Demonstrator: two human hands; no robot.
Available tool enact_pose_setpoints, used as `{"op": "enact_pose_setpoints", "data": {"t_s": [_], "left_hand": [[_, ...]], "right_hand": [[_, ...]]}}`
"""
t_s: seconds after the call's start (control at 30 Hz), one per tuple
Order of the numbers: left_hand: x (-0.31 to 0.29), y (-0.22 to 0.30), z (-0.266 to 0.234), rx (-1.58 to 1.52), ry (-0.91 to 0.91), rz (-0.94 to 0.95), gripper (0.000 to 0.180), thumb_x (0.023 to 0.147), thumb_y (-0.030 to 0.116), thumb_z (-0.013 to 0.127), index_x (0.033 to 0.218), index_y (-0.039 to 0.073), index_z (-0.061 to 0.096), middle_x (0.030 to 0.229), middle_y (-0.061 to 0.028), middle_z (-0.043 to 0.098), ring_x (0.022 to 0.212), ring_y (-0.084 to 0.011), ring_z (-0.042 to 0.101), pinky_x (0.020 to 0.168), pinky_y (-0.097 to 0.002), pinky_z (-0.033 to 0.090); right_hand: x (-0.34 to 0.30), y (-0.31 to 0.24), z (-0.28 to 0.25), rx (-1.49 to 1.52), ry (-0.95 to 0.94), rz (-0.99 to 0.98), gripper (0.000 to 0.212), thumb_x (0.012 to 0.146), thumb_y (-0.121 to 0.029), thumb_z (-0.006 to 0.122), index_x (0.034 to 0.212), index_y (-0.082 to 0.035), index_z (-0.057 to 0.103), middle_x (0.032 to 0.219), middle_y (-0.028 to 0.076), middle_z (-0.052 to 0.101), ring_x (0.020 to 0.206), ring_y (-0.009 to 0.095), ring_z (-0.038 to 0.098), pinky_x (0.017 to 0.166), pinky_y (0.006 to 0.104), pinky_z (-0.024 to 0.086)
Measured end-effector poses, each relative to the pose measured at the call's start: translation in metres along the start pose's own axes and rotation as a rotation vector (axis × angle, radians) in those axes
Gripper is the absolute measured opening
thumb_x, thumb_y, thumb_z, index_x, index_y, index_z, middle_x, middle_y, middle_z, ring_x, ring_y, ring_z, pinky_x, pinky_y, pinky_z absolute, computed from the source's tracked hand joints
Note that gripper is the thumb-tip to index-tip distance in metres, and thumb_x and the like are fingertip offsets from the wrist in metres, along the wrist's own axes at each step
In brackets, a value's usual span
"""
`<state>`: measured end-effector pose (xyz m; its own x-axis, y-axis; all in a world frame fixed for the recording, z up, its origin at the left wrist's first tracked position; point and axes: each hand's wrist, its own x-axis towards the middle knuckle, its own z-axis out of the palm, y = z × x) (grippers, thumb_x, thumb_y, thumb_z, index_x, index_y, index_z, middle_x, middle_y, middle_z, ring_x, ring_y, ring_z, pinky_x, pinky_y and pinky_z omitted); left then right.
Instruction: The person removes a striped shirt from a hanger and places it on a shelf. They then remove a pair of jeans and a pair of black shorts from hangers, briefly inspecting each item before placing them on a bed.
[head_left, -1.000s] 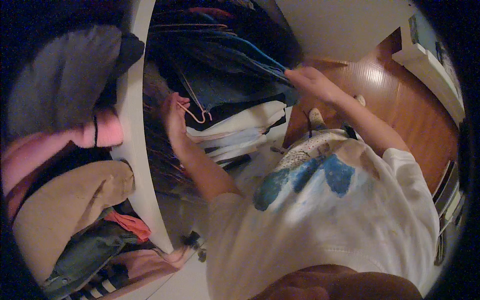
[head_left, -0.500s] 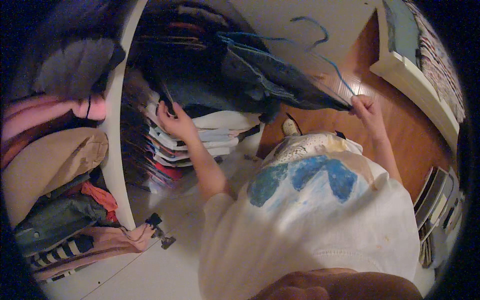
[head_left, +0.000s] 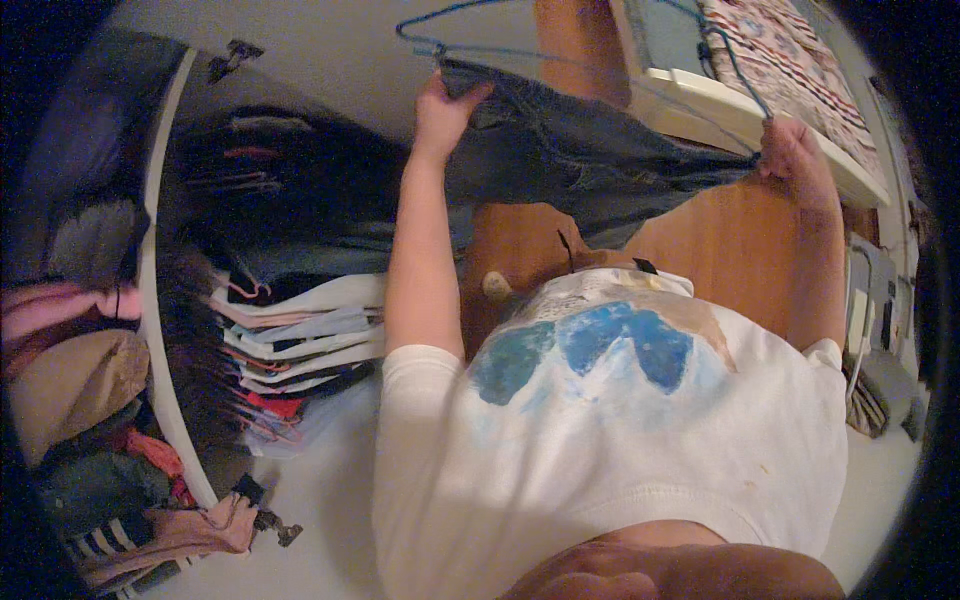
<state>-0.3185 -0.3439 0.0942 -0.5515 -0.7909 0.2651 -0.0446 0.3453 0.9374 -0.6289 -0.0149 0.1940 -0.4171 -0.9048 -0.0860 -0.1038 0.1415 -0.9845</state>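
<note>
A pair of dark denim jeans [head_left: 575, 130] hangs spread along the lower bar of a blue clothes hanger [head_left: 465, 10], whose top runs out of the picture. My left hand [head_left: 445, 115] is closed on the upper left corner of the jeans, just under the hanger's left end, thumb laid along the cloth. At the opposite end, my right hand [head_left: 793, 165] is closed round the hanger's right corner, next to the other end of the waistband. Its fingertips are partly hidden. Both arms reach forward, holding the jeans out over the wood floor [head_left: 690, 235].
On my left, an open wardrobe holds dark clothes [head_left: 290, 190] and several light garments on hangers [head_left: 310, 325]. Left of its white panel [head_left: 160, 260] lie folded clothes [head_left: 75, 385]. A striped textile [head_left: 790, 70] covers furniture with a white edge [head_left: 740, 105] at the far right.
The hanger and jeans have moved up and right, away from the wardrobe. My left hand has come from beside the hanging clothes to grip the jeans' left corner; my right hand has moved right.
</note>
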Motion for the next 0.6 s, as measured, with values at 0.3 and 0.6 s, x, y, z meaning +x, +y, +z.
{"op": "enact_pose_setpoints", "data": {"t_s": [0.3, 0.6], "left_hand": [[0.044, 0.079, 0.099, -0.161, -0.185, 0.119, 0.028, 0.078, 0.020, 0.073, 0.097, 0.001, 0.065, 0.088, -0.0060, 0.069, 0.080, -0.0161, 0.064, 0.074, -0.0320, 0.049], [0.051, 0.037, 0.112, 0.198, -0.490, 0.077, 0.043, 0.070, 0.029, 0.080, 0.101, 0.003, 0.066, 0.098, -0.0090, 0.068, 0.087, -0.0202, 0.065, 0.079, -0.0336, 0.049]], "right_hand": [[0.017, -0.053, -0.068, -0.455, 0.393, -0.366, 0.030, 0.094, -0.033, 0.053, 0.089, -0.004, 0.057, 0.062, -0.003, 0.048, 0.057, 0.006, 0.050, 0.055, 0.0224, 0.047], [0.019, -0.173, -0.074, -0.768, 0.798, -0.290, 0.051, 0.087, -0.051, 0.059, 0.058, -0.009, 0.049, 0.048, -0.002, 0.035, 0.039, 0.009, 0.029, 0.040, 0.0285, 0.029]]}}
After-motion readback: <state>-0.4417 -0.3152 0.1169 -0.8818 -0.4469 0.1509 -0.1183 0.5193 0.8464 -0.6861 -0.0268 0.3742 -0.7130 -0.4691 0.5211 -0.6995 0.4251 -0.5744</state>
